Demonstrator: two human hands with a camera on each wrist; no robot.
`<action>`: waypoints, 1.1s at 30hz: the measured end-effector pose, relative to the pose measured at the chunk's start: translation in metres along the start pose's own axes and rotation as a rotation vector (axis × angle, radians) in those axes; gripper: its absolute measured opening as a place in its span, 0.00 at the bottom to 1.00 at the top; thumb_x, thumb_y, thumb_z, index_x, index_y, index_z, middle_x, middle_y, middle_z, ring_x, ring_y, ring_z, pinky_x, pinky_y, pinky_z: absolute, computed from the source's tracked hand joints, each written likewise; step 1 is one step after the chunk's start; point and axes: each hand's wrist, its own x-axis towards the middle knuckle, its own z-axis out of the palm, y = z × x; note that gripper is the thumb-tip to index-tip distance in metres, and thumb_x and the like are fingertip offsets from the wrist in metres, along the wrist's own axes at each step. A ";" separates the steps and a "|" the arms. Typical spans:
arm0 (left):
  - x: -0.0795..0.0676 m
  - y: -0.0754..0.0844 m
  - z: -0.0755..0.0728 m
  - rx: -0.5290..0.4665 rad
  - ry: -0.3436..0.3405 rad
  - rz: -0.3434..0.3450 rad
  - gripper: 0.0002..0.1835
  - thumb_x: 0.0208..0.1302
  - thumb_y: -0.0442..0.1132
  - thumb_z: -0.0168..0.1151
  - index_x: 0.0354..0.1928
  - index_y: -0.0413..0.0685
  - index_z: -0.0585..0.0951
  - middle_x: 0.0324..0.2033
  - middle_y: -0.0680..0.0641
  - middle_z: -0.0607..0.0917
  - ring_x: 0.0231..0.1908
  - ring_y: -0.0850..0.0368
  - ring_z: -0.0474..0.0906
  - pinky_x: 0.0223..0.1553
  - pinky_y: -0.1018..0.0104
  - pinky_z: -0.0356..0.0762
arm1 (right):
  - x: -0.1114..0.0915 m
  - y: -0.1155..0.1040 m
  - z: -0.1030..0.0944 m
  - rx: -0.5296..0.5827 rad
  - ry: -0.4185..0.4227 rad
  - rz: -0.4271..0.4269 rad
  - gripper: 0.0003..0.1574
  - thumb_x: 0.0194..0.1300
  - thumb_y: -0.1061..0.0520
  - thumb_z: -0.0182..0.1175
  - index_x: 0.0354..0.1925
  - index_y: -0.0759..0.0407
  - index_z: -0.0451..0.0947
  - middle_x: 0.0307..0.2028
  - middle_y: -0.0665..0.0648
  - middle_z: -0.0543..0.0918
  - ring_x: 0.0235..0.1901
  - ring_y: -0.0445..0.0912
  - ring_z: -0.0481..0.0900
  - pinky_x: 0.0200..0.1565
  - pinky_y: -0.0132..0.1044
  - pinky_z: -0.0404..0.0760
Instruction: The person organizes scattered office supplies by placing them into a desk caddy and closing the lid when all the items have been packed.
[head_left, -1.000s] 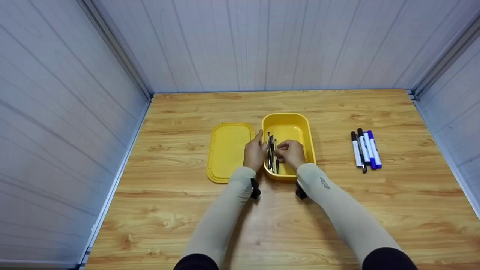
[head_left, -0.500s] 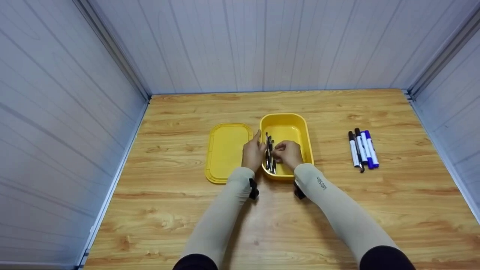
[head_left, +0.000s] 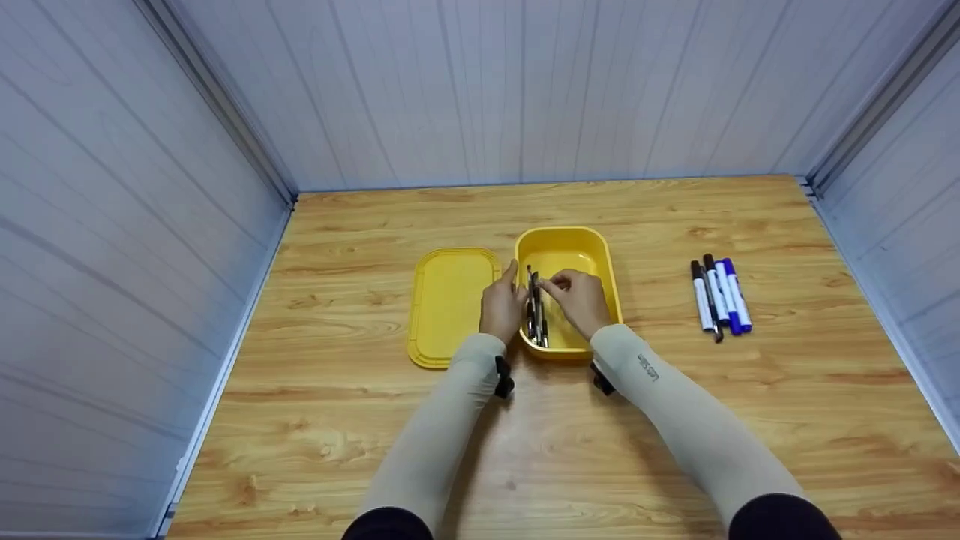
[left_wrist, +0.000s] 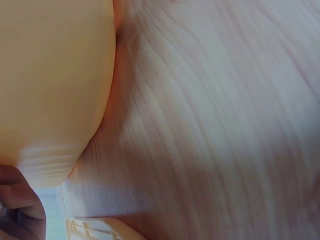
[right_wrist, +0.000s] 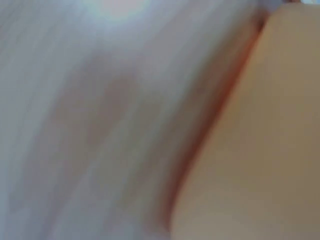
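Pen lining: from where I stand, the step in hand looks like squaring up the slim pens [head_left: 535, 322] along the left wall of the yellow box [head_left: 566, 244]; I would nudge them lightly near their ends, one or two at a time, since thin round barrels probably roll if pressed from the middle
Left hand [head_left: 501, 306]: at the left wall of the box, one finger stretched along the outside and another digit over the rim, so it seems to hold that wall; good, as a light box could slide without it
Right hand [head_left: 586, 298]: reaching inside, fingers bent, thumb and fingertip drawn together at the far end of the pens, seemingly pinching there; best kept low so that no pen gets flicked across the bundle
Pens: slender, dark and clear with glints of metal, lying lengthwise in a loose bundle inside the box, close by its left wall; they overlap too much for me to count
Box: glossy yellow, rounded corners, uncovered, bare floor to the right of the pens
Lid [head_left: 453, 307]: matching yellow, flat on the tabletop [head_left: 322, 420], just left of the box
Markers [head_left: 739, 304]: white barrels with black or blue caps, side by side well to the right, outside the box
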 end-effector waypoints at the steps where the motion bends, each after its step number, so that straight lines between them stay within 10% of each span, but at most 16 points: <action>1: 0.000 0.000 0.000 0.004 -0.002 0.002 0.29 0.69 0.34 0.55 0.71 0.44 0.67 0.17 0.55 0.69 0.19 0.62 0.63 0.24 0.69 0.64 | 0.001 -0.001 -0.004 -0.015 0.016 -0.017 0.18 0.65 0.45 0.64 0.38 0.60 0.86 0.33 0.57 0.87 0.31 0.47 0.83 0.35 0.38 0.80; 10: -0.001 0.002 -0.001 -0.040 -0.023 -0.010 0.30 0.69 0.34 0.54 0.73 0.47 0.65 0.16 0.54 0.68 0.18 0.62 0.62 0.22 0.70 0.64 | 0.021 0.014 -0.066 -0.040 0.251 -0.055 0.26 0.72 0.42 0.54 0.42 0.63 0.84 0.34 0.60 0.86 0.33 0.51 0.81 0.37 0.42 0.78; 21: 0.000 0.004 0.003 -0.040 -0.030 -0.004 0.30 0.69 0.34 0.54 0.73 0.45 0.64 0.16 0.54 0.68 0.17 0.63 0.61 0.21 0.71 0.64 | 0.029 0.067 -0.169 -0.213 0.357 0.153 0.38 0.73 0.35 0.44 0.56 0.65 0.77 0.43 0.66 0.83 0.37 0.57 0.80 0.40 0.48 0.77; 33: -0.001 0.004 0.002 -0.039 -0.036 0.027 0.30 0.71 0.35 0.52 0.73 0.46 0.64 0.14 0.56 0.63 0.15 0.64 0.56 0.21 0.70 0.60 | -0.001 0.122 -0.169 -0.295 0.227 0.270 0.24 0.67 0.55 0.60 0.56 0.70 0.77 0.42 0.71 0.83 0.39 0.59 0.81 0.41 0.49 0.78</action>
